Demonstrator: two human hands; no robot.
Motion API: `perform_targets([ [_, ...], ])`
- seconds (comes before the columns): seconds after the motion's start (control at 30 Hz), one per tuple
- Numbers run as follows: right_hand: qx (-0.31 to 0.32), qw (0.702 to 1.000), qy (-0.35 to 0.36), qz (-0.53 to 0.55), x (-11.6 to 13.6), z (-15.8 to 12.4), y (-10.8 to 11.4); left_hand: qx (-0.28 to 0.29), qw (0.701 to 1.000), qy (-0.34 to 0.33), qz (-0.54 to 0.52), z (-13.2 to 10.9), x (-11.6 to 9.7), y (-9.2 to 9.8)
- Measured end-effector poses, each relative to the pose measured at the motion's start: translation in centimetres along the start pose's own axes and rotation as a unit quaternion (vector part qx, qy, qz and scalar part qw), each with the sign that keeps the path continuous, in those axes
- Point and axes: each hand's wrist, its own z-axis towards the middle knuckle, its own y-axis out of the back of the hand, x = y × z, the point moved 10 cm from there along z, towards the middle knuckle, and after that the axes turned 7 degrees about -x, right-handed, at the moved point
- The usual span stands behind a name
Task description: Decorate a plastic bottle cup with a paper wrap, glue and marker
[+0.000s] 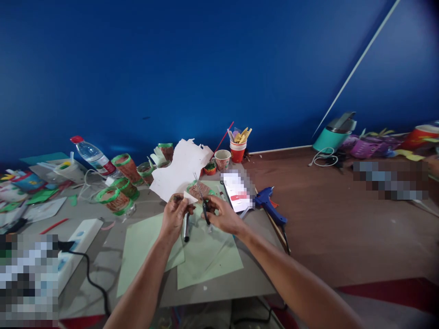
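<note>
Crowded grey desk [233,289]
Pale green sheets [216,260], a white power strip [80,235] and a red-capped bottle [93,156] rest on it.

The left hand [174,216] and right hand [224,216] are bare (forearms [291,275] too).

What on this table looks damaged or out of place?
The large white paper beyond the left hand: its upper edge looks jagged, unlike the straight-edged green sheets. A small white scrap also lies loose near the front edge of the table.
</note>
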Motion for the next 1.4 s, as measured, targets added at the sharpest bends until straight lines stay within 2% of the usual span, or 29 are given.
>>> perform_targets([
  [0.23,0.01,1.0,-0.013,-0.004,0.0,-0.2,-0.3,0.0,0.999,0.03,-0.014,0.0,0.3,-0.5],
  [0.4,0.003,1.0,-0.004,0.012,0.0,-0.1,-0.3,0.011,1.0,0.007,-0.002,-0.1,0.1,-0.5],
  [0.63,-0.074,0.994,-0.018,0.08,-0.2,0.5,1.3,0.017,0.996,-0.025,0.085,-0.2,-0.3,-0.4],
  [0.77,-0.079,0.99,-0.024,0.112,-0.1,0.6,1.2,0.036,0.987,-0.054,0.149,-0.6,-1.1,-1.2],
  [0.93,-0.08,0.993,-0.03,0.08,-0.4,0.4,1.0,0.058,0.98,-0.069,0.177,-0.9,-1.3,-1.7],
  [1.1,-0.062,0.993,-0.052,0.09,-0.3,0.4,0.7,0.059,0.992,-0.042,0.108,-0.8,-0.5,-1.3],
  [1.23,-0.074,0.99,-0.048,0.11,-0.1,0.5,0.9,0.059,0.998,-0.002,0.033,-0.8,0.4,-1.2],
  [1.4,-0.098,0.988,-0.042,0.113,-0.6,0.5,1.4,0.091,0.996,0.016,0.015,-1.1,0.8,-1.9],
])
